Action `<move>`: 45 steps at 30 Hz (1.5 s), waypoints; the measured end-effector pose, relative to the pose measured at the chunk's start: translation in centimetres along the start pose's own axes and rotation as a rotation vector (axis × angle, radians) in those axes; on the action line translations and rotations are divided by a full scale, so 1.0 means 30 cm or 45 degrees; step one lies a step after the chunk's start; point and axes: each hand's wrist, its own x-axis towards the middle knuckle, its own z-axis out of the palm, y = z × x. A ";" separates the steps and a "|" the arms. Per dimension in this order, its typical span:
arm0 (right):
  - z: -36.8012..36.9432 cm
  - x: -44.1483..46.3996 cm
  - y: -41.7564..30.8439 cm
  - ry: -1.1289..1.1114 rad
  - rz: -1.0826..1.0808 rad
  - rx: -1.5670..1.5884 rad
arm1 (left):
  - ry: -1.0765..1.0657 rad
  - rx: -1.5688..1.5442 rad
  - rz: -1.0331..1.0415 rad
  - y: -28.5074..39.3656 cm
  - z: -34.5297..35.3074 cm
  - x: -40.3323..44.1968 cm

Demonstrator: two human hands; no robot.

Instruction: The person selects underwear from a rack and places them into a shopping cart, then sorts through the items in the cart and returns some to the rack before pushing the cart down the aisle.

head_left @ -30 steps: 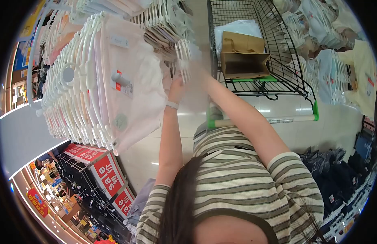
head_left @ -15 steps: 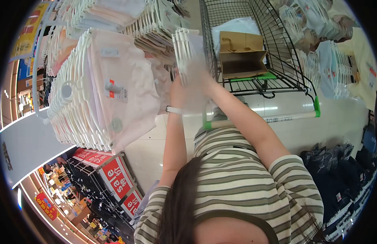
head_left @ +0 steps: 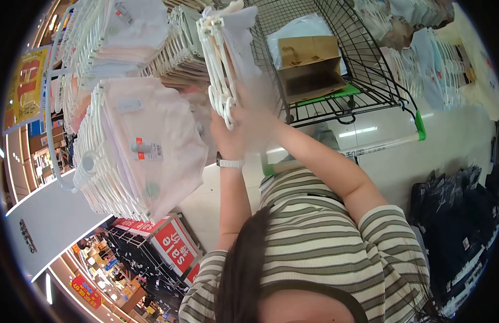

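Note:
Several white hangers (head_left: 220, 64) with pale garments (head_left: 239, 40) on them are held up in front of me, their hooks toward me. My left hand (head_left: 223, 129) is closed around the hook end of these hangers, a white watch on its wrist. Close beside it on the right, my right hand (head_left: 257, 118) is smeared, and its fingers cannot be made out against the pale garments. To the left hangs a row of pale pink garments (head_left: 158, 134) on white hangers, with a red and white price tag (head_left: 147, 149) on the front one.
A black wire shopping cart (head_left: 362, 54) with a green-ended handle (head_left: 343, 153) holds an open brown paper bag (head_left: 311, 67) and a white plastic bag (head_left: 298, 32). More garments hang at the upper right (head_left: 430, 59). Dark clothes (head_left: 451, 226) and a red sale sign (head_left: 176, 245) are lower down.
The held hangers have come up and to the left and now show larger, their hooks nearer me. The view has shifted, so the rack and sale sign sit lower.

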 end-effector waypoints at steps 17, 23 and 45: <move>-0.168 -0.030 -0.241 0.124 -0.273 -1.156 | -0.272 -0.888 -0.314 0.142 0.186 0.088; -0.314 -0.147 -0.127 -0.001 -0.206 -1.346 | -0.489 -1.258 -0.879 0.032 0.245 0.091; -0.451 -0.292 -0.128 0.148 -0.131 -1.489 | -0.267 -1.296 -0.737 0.209 0.275 0.144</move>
